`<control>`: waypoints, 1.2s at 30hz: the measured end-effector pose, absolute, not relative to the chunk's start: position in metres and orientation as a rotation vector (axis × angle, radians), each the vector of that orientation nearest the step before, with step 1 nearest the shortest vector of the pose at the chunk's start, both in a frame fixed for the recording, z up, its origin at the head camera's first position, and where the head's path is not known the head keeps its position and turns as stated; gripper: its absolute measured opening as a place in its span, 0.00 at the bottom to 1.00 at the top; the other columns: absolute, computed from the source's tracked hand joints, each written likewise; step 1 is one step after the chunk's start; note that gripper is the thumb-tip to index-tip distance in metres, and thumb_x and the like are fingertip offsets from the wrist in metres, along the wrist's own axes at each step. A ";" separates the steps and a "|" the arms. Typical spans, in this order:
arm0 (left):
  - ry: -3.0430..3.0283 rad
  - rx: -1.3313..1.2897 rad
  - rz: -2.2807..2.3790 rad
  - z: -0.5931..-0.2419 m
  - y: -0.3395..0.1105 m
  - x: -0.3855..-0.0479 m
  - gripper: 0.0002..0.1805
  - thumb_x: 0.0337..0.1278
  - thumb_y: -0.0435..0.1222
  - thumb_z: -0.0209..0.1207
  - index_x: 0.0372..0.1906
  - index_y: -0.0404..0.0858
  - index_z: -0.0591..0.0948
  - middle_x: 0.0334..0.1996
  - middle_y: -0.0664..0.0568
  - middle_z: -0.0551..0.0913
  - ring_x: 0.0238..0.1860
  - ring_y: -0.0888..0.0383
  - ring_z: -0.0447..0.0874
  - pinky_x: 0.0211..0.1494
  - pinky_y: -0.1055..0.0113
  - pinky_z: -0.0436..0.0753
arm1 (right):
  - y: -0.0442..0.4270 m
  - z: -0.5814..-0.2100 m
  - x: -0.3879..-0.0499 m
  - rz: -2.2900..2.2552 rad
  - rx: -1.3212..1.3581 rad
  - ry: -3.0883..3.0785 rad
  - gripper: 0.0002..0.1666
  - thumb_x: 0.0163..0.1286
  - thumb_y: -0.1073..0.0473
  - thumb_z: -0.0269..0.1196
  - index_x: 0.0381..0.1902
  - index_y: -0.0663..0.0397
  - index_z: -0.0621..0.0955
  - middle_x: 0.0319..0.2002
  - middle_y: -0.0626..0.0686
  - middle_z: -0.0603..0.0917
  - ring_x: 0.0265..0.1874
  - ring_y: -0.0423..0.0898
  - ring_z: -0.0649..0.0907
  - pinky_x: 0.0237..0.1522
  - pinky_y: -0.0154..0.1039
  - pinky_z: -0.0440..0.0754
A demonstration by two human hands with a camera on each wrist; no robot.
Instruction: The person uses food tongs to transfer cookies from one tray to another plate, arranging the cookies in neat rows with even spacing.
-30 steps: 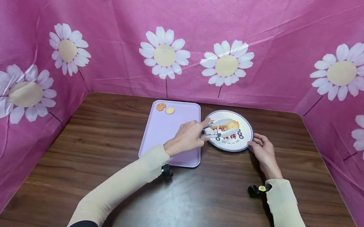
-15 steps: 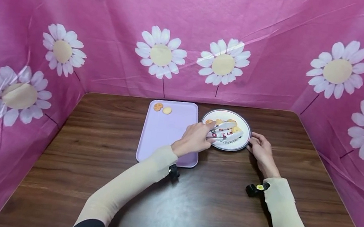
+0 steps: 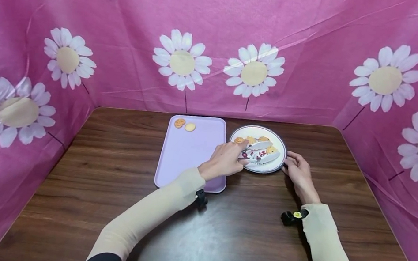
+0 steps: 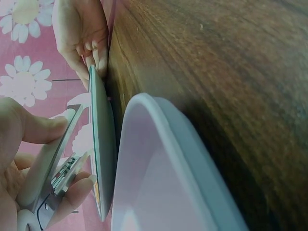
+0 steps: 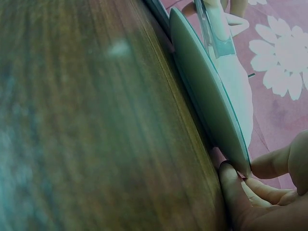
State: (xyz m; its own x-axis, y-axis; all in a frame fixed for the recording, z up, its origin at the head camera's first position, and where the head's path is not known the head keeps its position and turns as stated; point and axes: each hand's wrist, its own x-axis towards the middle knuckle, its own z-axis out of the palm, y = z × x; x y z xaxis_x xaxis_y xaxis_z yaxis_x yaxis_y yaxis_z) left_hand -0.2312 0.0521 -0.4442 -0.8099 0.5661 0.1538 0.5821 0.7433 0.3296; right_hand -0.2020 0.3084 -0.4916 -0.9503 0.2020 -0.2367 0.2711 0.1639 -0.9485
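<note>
My left hand [image 3: 225,159] grips a pair of tongs [image 3: 267,157] with pale, broad tips and metal arms. The tips stand apart over the white plate [image 3: 282,143], by several small cookies [image 3: 251,140]; whether they touch one is unclear. In the left wrist view, the thumb and fingers press the handles of the tongs [image 4: 41,175] from both sides. On the plate's right edge, my right hand [image 3: 300,175] pinches the rim. The right wrist view has its thumb above the plate [image 5: 204,91] and fingers below.
A lilac tray [image 3: 190,163] lies just left of the plate, partly under my left forearm. Near its far left corner sit a brown cookie [image 3: 179,123] and a pale round cookie [image 3: 190,127]. A pink flowered cloth [image 3: 225,12] hangs behind the wooden table [image 3: 241,242].
My left hand has shifted right relative to the plate, taking the tongs along, and more of the cookies show. My right hand stays at the plate's rim. The head view has turned slightly.
</note>
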 end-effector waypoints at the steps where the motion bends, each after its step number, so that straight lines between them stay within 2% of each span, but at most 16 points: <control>1: -2.894 -0.952 -0.572 -0.444 0.052 -0.231 0.37 0.65 0.45 0.66 0.76 0.39 0.71 0.36 0.47 0.90 0.35 0.52 0.86 0.39 0.54 0.86 | 0.308 -0.492 -0.202 -1.943 0.476 2.355 0.33 0.84 0.59 0.46 0.81 0.65 0.58 0.74 0.66 0.68 0.46 0.24 0.76 0.47 0.18 0.79; 12: -2.930 -0.937 -0.586 -0.444 0.048 -0.230 0.39 0.66 0.47 0.65 0.78 0.40 0.69 0.36 0.48 0.89 0.39 0.52 0.87 0.42 0.55 0.86 | 0.307 -0.496 -0.203 -1.959 0.472 2.361 0.31 0.83 0.62 0.46 0.79 0.67 0.61 0.65 0.59 0.74 0.42 0.23 0.77 0.46 0.18 0.79; 19: -2.917 -0.917 -0.583 -0.442 0.044 -0.230 0.39 0.65 0.47 0.66 0.78 0.40 0.70 0.31 0.48 0.88 0.37 0.51 0.87 0.42 0.55 0.86 | 0.309 -0.496 -0.202 -2.000 0.453 2.350 0.31 0.82 0.63 0.48 0.78 0.69 0.61 0.52 0.44 0.78 0.42 0.23 0.78 0.46 0.19 0.80; 22: -2.905 -0.900 -0.621 -0.441 0.041 -0.229 0.39 0.65 0.47 0.67 0.78 0.40 0.70 0.34 0.48 0.89 0.36 0.52 0.85 0.42 0.55 0.86 | 0.310 -0.495 -0.202 -2.009 0.454 2.347 0.31 0.82 0.63 0.48 0.79 0.69 0.61 0.49 0.40 0.78 0.42 0.23 0.78 0.46 0.19 0.81; 24: -2.890 -0.886 -0.644 -0.441 0.039 -0.230 0.39 0.64 0.46 0.67 0.78 0.40 0.70 0.32 0.48 0.88 0.34 0.53 0.84 0.40 0.55 0.86 | 0.310 -0.495 -0.202 -2.006 0.452 2.345 0.32 0.83 0.62 0.48 0.79 0.68 0.60 0.47 0.39 0.78 0.41 0.22 0.78 0.46 0.19 0.81; 29: -2.836 -0.851 -0.689 -0.440 0.027 -0.232 0.40 0.63 0.46 0.69 0.77 0.40 0.71 0.29 0.47 0.86 0.31 0.52 0.83 0.36 0.54 0.85 | 0.310 -0.495 -0.202 -1.978 0.448 2.355 0.31 0.83 0.61 0.47 0.79 0.68 0.60 0.50 0.42 0.78 0.41 0.23 0.77 0.46 0.19 0.80; 32: -2.816 -0.823 -0.713 -0.440 0.017 -0.233 0.39 0.63 0.46 0.69 0.77 0.40 0.70 0.31 0.45 0.87 0.33 0.51 0.84 0.37 0.53 0.85 | 0.310 -0.495 -0.202 -1.959 0.442 2.369 0.31 0.83 0.61 0.47 0.79 0.68 0.61 0.53 0.45 0.78 0.42 0.23 0.77 0.46 0.19 0.80; 36: -2.803 -0.772 -0.724 -0.439 0.002 -0.236 0.38 0.63 0.45 0.69 0.76 0.41 0.71 0.27 0.47 0.84 0.32 0.50 0.83 0.36 0.52 0.84 | 0.311 -0.495 -0.202 -1.957 0.445 2.369 0.32 0.84 0.60 0.47 0.79 0.67 0.60 0.52 0.44 0.78 0.42 0.23 0.77 0.46 0.19 0.80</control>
